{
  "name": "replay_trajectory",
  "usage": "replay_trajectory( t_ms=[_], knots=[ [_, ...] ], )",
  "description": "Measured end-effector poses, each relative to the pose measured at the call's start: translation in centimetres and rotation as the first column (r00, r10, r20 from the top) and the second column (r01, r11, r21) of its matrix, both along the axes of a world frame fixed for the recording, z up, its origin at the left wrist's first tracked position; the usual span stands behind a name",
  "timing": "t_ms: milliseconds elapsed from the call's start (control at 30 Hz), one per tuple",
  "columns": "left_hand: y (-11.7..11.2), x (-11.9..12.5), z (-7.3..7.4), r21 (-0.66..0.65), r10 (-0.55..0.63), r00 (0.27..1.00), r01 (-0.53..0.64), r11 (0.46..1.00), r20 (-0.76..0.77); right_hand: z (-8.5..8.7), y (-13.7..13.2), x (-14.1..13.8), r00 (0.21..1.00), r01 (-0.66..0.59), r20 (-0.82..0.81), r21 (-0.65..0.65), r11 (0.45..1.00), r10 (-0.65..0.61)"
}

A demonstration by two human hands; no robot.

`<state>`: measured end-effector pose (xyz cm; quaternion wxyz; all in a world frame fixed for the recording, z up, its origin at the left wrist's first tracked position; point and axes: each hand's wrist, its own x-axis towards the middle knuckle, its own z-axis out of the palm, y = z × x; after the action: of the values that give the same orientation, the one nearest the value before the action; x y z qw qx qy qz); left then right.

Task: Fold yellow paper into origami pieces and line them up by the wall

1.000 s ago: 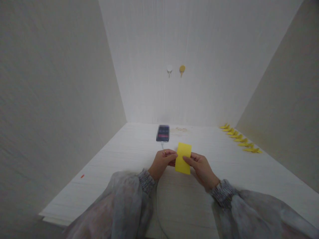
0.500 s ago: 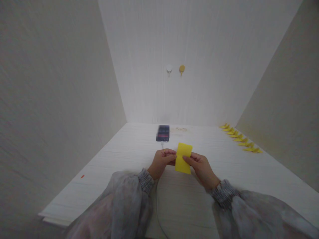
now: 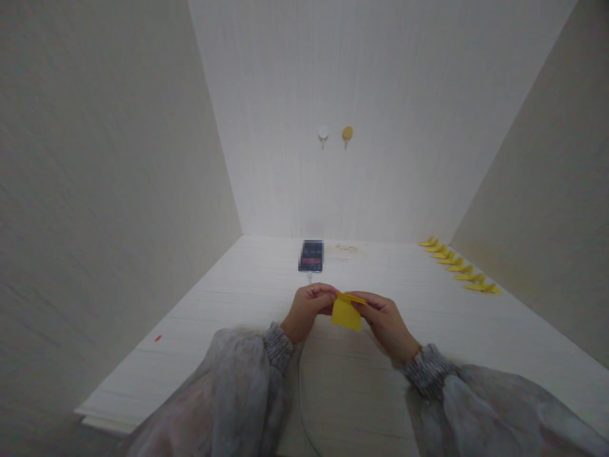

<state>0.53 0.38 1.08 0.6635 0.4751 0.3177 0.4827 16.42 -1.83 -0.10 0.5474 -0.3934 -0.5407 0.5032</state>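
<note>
A yellow sheet of paper is held up over the table between both hands, bent across its middle so the upper half tips away and shows as a thin strip. My left hand pinches its left edge near the bend, thumb on top. On the other side, my right hand grips the right end of the bend, with the fingers behind and the thumb partly hidden by the paper. A ring shows on a left finger.
Folded yellow paper pieces stand in a row along the table's right side. A phone lies at the back with a white cable running forward. Two hooks hang on the back wall. An orange scrap is at left.
The yellow paper, nearly flat half a second ago, is now bent over at its middle, its upper half tipped away. Both hands stay in almost the same place.
</note>
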Motion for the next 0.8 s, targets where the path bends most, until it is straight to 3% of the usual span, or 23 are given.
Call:
replay_trajectory(
  t_ms=[200,500,600,800],
  knots=[
    [0.1,0.1,-0.1,-0.002,0.011,1.000,-0.011,1.000,0.004,0.4,-0.2,0.0,0.999,-0.001,0.045,0.067,0.998,-0.002],
    [-0.2,0.2,0.8,-0.026,-0.104,0.993,0.102,0.994,-0.064,1.4,-0.4,0.5,0.937,0.055,0.293,0.421,0.906,-0.193],
    [-0.2,0.3,0.6,-0.019,-0.128,0.983,0.127,0.992,-0.129,1.3,-0.4,0.7,0.919,0.065,0.319,0.452,0.890,-0.229],
    [-0.2,0.4,0.3,-0.027,-0.048,0.993,0.046,0.999,-0.104,1.2,-0.3,0.7,0.911,0.072,0.333,0.450,0.890,-0.242]
  ],
)
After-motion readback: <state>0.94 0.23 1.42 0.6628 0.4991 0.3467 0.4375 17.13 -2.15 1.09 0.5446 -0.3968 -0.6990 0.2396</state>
